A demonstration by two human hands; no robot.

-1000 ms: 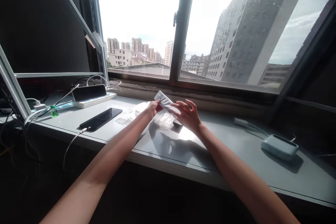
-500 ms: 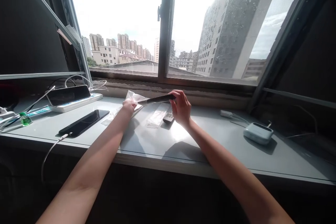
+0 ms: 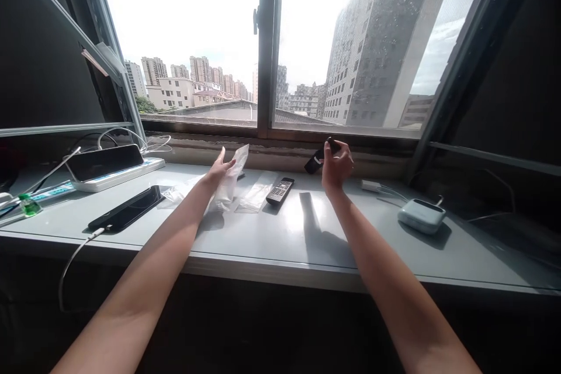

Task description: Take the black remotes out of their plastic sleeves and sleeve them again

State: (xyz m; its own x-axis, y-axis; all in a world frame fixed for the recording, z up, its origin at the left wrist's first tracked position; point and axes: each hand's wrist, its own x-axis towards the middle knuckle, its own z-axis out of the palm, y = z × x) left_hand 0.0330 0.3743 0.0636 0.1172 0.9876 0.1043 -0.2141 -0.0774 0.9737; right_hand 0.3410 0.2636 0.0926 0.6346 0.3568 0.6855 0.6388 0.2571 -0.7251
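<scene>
Black bar (image 3: pixel 312 163) is held clear of the bench (image 3: pixel 263 248) by the right hand (image 3: pixel 337 166), whose grip is closed about its upper end. It is judged light, stiff and smooth, liable to slip; hold is best taken across its long edges. The left hand (image 3: pixel 218 172) is placed against a soft plastic bag (image 3: pixel 227 191), thumb parted from fingers; whether the bag is pinched cannot be told. The bar's upper part is largely covered; its dark face cannot be read.

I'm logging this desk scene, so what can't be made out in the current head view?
In the head view:
Slim dark object: partly covered by the right hand.
Remote control: key labels too small to read.
Small dark item: mostly hidden behind the plastic bag.
Left hand: its hold on the bag is hidden by the hand itself.
</scene>
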